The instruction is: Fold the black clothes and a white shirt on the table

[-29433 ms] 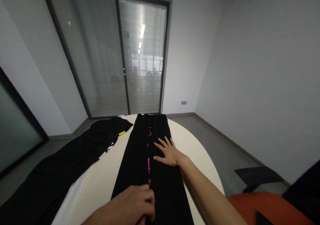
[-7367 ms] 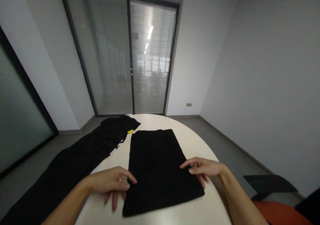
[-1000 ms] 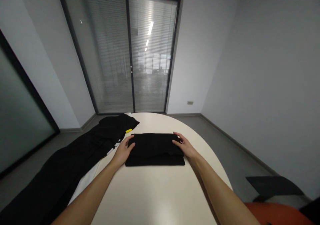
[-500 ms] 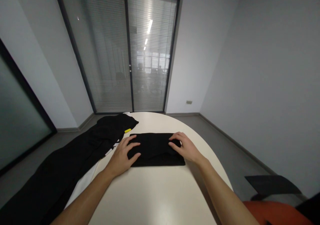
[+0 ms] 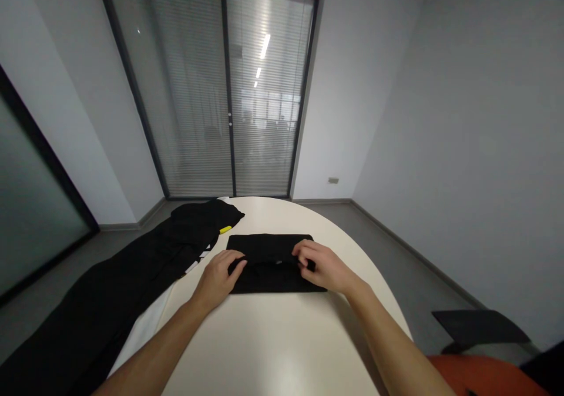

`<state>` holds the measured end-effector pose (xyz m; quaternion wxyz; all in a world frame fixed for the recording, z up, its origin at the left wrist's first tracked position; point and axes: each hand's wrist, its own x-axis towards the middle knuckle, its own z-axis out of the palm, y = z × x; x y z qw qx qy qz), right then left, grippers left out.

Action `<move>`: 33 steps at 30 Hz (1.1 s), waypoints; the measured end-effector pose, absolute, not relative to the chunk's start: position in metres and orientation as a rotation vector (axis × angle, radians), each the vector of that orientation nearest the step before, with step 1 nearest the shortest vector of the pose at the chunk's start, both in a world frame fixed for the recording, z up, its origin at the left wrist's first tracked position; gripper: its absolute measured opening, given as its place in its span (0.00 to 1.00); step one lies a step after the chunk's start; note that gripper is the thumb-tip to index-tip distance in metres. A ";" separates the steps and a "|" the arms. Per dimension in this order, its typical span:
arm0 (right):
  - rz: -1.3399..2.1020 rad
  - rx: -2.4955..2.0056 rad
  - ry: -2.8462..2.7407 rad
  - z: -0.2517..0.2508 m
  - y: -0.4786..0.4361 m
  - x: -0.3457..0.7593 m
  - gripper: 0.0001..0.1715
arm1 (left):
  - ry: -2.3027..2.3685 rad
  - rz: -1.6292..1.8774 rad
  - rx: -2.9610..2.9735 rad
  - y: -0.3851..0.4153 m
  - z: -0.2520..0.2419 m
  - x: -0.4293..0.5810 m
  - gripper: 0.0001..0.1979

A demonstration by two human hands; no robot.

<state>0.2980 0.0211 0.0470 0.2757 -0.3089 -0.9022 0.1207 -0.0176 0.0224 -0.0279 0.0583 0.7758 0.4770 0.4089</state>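
The hands (image 5: 325,265) now pinch up the black cloth (image 5: 267,245).

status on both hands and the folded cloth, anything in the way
Left hand, right hand: both pinching cloth. Cloth folded on table, near edge of upper layer seemingly raised. Black pile off to left, nothing seen blocking.

Pale speck (image 5: 278,261) (too indistinct) on folded cloth (image 5: 269,245)
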 end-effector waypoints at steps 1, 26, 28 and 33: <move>0.277 -0.800 -2.459 0.050 0.019 0.295 0.12 | 1.441 1.239 2.360 0.022 -0.027 -0.017 0.10; 0.312 -1.042 -2.530 0.033 0.012 0.268 0.29 | 1.214 1.023 2.765 0.008 -0.006 -0.015 0.17; 0.319 -1.037 -2.518 0.033 0.013 0.268 0.31 | 1.198 0.991 2.823 0.006 -0.004 -0.012 0.20; 0.347 -0.997 -2.590 0.034 0.012 0.267 0.11 | 1.185 0.943 2.884 0.002 -0.003 -0.008 0.17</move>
